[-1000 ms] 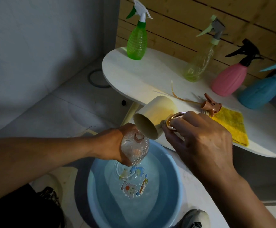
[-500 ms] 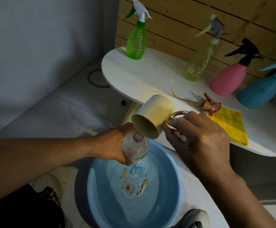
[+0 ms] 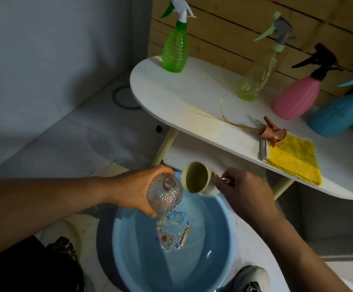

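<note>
Your cup (image 3: 198,179) has dropped from in front of the bench edge to just below it, and its mouth now faces up toward the camera instead of down at the bottle neck. Your right hand (image 3: 245,192) pinches the cup's handle between curled fingers, right of centre; the handle is mostly hidden under them, with only a glint showing. Your left hand (image 3: 137,190) wraps round the clear ribbed bottle (image 3: 164,197) at centre, its brown-rimmed neck open and pointing up. Cup and bottle sit just beside each other, rim near shoulder; whether they touch you cannot tell.

Both hang over the blue basin (image 3: 215,224) in the lower middle. Bright specks show under the bottle, and it is unclear whether they are drops or glare.

On the white bench (image 3: 182,91), upper right, lie a brown sprayer head (image 3: 273,131) with its tube and a yellow cloth (image 3: 293,159), behind them green (image 3: 175,49), yellowish (image 3: 255,81), pink (image 3: 295,98) and blue spray bottles (image 3: 335,116); the blue one is cut off by the frame edge.
</note>
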Demonstrator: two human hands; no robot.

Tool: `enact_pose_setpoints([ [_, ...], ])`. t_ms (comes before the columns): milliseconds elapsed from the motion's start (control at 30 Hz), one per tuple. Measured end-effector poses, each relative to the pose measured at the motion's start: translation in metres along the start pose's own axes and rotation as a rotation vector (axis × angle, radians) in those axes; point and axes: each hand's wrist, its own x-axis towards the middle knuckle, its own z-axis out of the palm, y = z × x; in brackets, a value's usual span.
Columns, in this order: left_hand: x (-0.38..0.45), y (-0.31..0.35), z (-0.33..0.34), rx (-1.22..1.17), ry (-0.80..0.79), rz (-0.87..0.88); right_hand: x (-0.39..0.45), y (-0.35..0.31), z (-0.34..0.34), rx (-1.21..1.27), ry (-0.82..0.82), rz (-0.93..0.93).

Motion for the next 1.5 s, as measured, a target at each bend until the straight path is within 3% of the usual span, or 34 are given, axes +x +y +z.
enact_pose_setpoints([
  [100,-0.001,0.0,0.002,-0.01,0.016,-0.004,0.008,0.02,0.04,-0.011,-0.272,0.118],
  [200,-0.001,0.002,0.002,-0.016,0.031,-0.01,0.002,0.035,0.086,-0.011,-0.476,0.12],
  [533,-0.003,-0.004,0.003,-0.015,0.041,-0.058,-0.026,0.053,0.163,-0.33,-0.588,-0.089],
  [700,-0.002,-0.004,0.002,-0.011,0.039,-0.075,-0.026,0.053,0.182,-0.265,-0.626,-0.09],
  [933,-0.003,-0.009,0.001,-0.018,0.03,-0.085,-0.008,0.05,0.167,0.258,-0.512,0.205],
  [1100,-0.003,-0.011,-0.001,0.0,0.018,-0.084,0.007,0.043,0.124,0.5,-0.363,0.326],
  [1267,-0.004,-0.011,-0.002,0.022,0.007,-0.079,0.014,0.028,0.067,0.693,-0.276,0.337],
  [1500,-0.005,-0.01,-0.002,0.043,-0.024,-0.067,0.01,0.011,-0.009,0.723,-0.158,0.205],
])
